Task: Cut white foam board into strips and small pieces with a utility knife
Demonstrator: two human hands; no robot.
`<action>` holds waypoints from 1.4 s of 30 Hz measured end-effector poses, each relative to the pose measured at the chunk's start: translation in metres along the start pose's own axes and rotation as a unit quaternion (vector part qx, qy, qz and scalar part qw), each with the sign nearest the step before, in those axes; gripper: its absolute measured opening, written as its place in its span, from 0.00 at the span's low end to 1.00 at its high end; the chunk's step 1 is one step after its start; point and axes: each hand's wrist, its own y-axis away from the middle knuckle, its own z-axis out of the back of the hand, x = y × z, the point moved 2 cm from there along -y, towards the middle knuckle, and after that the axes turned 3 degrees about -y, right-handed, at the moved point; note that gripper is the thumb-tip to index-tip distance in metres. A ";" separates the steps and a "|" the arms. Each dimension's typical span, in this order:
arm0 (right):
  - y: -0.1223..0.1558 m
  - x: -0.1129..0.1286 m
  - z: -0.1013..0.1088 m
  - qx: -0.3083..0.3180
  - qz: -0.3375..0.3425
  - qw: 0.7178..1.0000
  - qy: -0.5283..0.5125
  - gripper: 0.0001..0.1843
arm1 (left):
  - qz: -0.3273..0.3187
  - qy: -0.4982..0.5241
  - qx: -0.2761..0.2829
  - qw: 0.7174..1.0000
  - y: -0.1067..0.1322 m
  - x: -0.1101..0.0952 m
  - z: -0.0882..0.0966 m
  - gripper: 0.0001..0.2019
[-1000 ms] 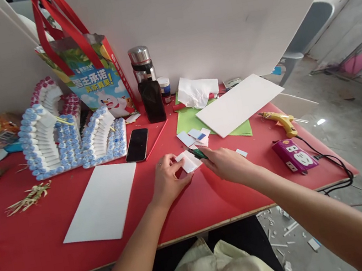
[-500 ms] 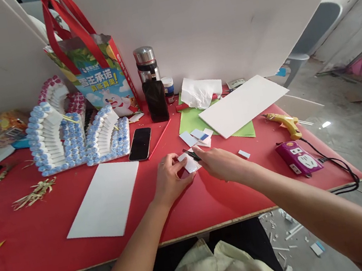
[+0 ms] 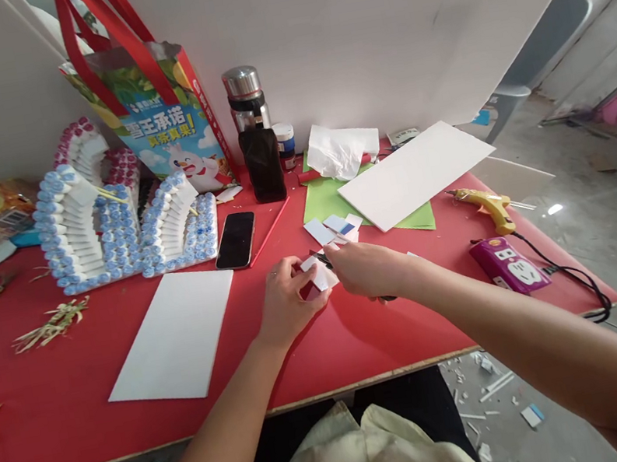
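Note:
My left hand (image 3: 288, 301) is closed on a small white board piece (image 3: 316, 273), pinching it between thumb and fingers just above the red table. My right hand (image 3: 366, 272) grips a dark utility knife (image 3: 324, 260), its front end against the upper edge of that piece. The knife's black rear end pokes out below the palm; most of its body is hidden by the fingers. Just beyond the hands lie several small white and pale blue cut pieces (image 3: 337, 226).
Left of my hands are a white board (image 3: 175, 336) and a phone (image 3: 235, 241). Behind stand blue-and-white rolled models (image 3: 177, 225), a bag (image 3: 160, 122) and a flask (image 3: 247, 103). A larger board (image 3: 417, 173), glue gun (image 3: 485, 209) and purple power socket (image 3: 508, 264) lie to the right.
The knife has tilted, and its rear end now shows below my right hand. The small piece has turned slightly in my left hand. The view has shifted slightly.

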 end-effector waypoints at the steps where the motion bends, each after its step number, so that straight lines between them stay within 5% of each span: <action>1: 0.001 -0.001 0.000 0.006 -0.005 1.000 -0.007 0.17 | 0.000 0.000 -0.001 1.000 0.000 0.000 0.000 0.16; 18: 0.026 -0.002 -0.003 0.045 -0.028 0.998 -0.022 0.17 | -0.002 -0.009 -0.006 1.000 -0.001 -0.002 0.000 0.17; 32: 0.053 -0.006 -0.021 0.013 -0.008 0.998 0.065 0.18 | 0.006 0.001 -0.002 1.000 -0.002 0.000 -0.002 0.19; 42: 0.060 -0.015 -0.041 -0.015 -0.019 0.996 0.086 0.27 | -0.007 -0.006 -0.018 1.000 -0.002 0.004 -0.006 0.18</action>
